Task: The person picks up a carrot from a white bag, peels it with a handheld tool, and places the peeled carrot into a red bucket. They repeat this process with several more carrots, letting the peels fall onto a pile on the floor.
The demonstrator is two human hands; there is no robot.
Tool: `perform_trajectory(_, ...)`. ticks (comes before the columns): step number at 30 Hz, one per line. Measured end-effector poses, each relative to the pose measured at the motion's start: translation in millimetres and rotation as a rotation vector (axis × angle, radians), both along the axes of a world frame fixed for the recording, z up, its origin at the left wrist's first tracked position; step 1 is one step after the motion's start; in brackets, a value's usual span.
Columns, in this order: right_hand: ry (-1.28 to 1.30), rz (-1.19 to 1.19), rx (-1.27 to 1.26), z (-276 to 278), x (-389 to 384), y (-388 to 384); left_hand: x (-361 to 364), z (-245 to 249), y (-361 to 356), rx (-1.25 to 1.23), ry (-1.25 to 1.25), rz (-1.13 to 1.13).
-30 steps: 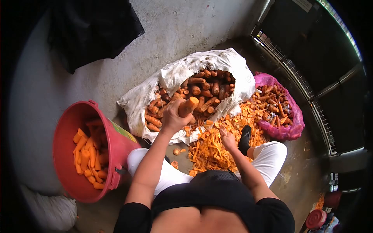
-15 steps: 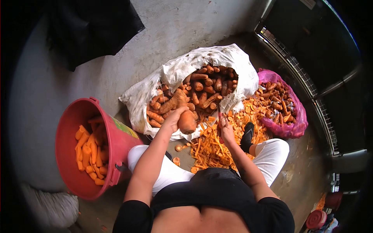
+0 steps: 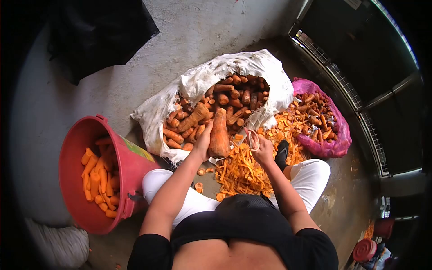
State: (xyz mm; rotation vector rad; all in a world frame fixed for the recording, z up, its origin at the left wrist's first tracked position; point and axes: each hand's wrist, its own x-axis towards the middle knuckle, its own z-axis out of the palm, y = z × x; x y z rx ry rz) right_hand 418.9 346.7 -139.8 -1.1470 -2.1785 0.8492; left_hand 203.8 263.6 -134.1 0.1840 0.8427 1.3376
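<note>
A large unpeeled carrot (image 3: 219, 137) stands nearly upright in front of me, its thick end toward my body. My left hand (image 3: 203, 143) is closed around its left side. To its right, my right hand (image 3: 264, 151) grips a peeler (image 3: 253, 140) with a pale looped frame, held apart from the carrot. Behind both hands lies a torn white sack (image 3: 189, 85) full of unpeeled carrots. Below them a heap of orange peelings (image 3: 245, 173) and cut carrot ends covers the floor.
At left stands a red bucket (image 3: 72, 180) with peeled carrots (image 3: 96, 177) inside. A pink bag (image 3: 339, 144) of carrot pieces lies at right. A pale sack (image 3: 63, 245) sits at lower left, a red lid (image 3: 363, 250) at lower right. The wall (image 3: 193, 27) rises behind.
The carrot in my left hand has swung from a tilted position to nearly upright, showing its whole length. My right hand has turned, bringing the peeler's loop into sight. The view has shifted slightly.
</note>
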Motion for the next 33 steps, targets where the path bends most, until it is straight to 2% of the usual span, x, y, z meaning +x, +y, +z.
perform_trajectory(1,-0.012,0.067,0.161,2,1,2,-1,-1,-1,0.031,0.042,-0.035)
perform_trajectory(4,-0.048,0.222,0.295,20,0,7,0,-1,-3,0.104,0.139,-0.104)
perform_trajectory(7,-0.116,0.344,0.432,31,-5,11,4,3,-3,0.079,0.143,-0.033)
perform_trajectory(11,-0.22,0.399,0.502,39,-12,15,7,3,-3,0.011,0.197,-0.053)
perform_trajectory(17,-0.177,0.374,0.68,35,-18,18,9,-2,-3,0.012,0.237,-0.059)
perform_trajectory(20,-0.369,0.253,0.612,22,-19,22,6,-9,-4,0.032,0.212,-0.118)
perform_trajectory(23,-0.63,0.071,0.398,38,-13,45,13,5,-14,0.006,0.249,-0.183)
perform_trajectory(24,-0.431,0.113,0.634,39,-5,49,20,4,-17,0.007,0.269,-0.164)
perform_trajectory(25,-0.371,0.13,0.653,38,-1,52,23,3,-18,0.009,0.289,-0.145)
perform_trajectory(29,-0.21,0.193,0.377,41,5,32,18,-1,-15,-0.002,0.226,-0.168)
perform_trajectory(30,-0.27,0.233,0.35,48,2,19,17,0,-14,-0.048,0.191,-0.166)
perform_trajectory(33,-0.184,0.396,0.422,35,1,6,16,4,-13,-0.048,0.051,-0.13)
